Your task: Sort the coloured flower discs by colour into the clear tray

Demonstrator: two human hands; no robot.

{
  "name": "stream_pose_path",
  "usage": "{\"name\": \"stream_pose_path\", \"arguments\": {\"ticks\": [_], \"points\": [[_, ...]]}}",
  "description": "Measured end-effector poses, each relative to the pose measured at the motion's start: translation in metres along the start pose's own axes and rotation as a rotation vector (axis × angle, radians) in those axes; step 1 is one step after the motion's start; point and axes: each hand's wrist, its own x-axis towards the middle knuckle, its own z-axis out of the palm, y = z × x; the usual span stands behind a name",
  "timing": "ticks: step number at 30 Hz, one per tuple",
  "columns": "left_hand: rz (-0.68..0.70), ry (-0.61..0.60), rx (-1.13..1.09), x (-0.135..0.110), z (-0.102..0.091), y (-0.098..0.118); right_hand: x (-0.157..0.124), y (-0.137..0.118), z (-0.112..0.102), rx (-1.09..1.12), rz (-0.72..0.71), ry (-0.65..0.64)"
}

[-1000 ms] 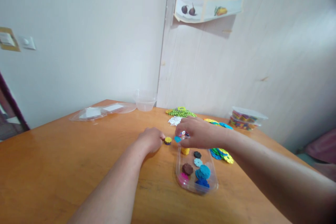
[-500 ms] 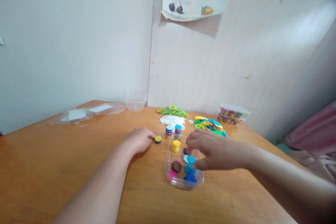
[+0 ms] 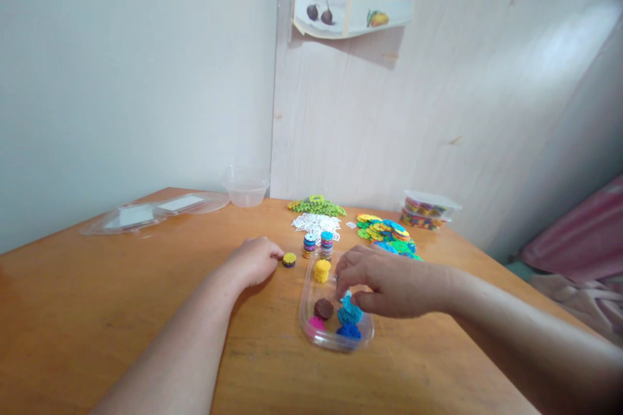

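My left hand (image 3: 256,260) rests on the table, loosely curled, one fingertip stretched to the side of a short stack of a yellow disc over dark ones (image 3: 289,260). Over the right side of a clear plastic tray (image 3: 304,327) is my right hand (image 3: 384,279), fingers bent down and thumb apart from them. Below its fingertips lie a pale disc (image 3: 345,297) and turquoise notched discs (image 3: 349,313). The tray also holds yellow discs (image 3: 322,271), brown discs (image 3: 324,308), pink discs (image 3: 317,325) and dark blue discs (image 3: 349,332). Part of its contents is hidden by my right hand.
Two multicoloured disc stacks (image 3: 309,245) stand behind the tray. Farther back are white pieces (image 3: 316,224), green pieces (image 3: 318,206) and a pile of larger colourful discs (image 3: 387,233). Filled lidded boxes (image 3: 428,211), a clear tub (image 3: 246,188) and flat lids (image 3: 146,213) lie near the wall.
My right hand has lowered slightly toward the discs and now covers the black disc that showed in the tray. My left hand stays beside the short stack. The whole view has shifted a little.
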Motion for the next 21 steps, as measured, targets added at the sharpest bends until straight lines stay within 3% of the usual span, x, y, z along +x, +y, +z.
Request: {"name": "stream_pose_path", "arguments": {"ticks": [13,21], "points": [[-0.005,-0.009,-0.011,0.000,-0.001,0.002,-0.003,0.001,0.003,-0.008,-0.005,0.010],[-0.027,-0.028,-0.011,-0.006,-0.007,0.009,0.014,0.003,0.000,-0.030,0.061,0.155]]}}
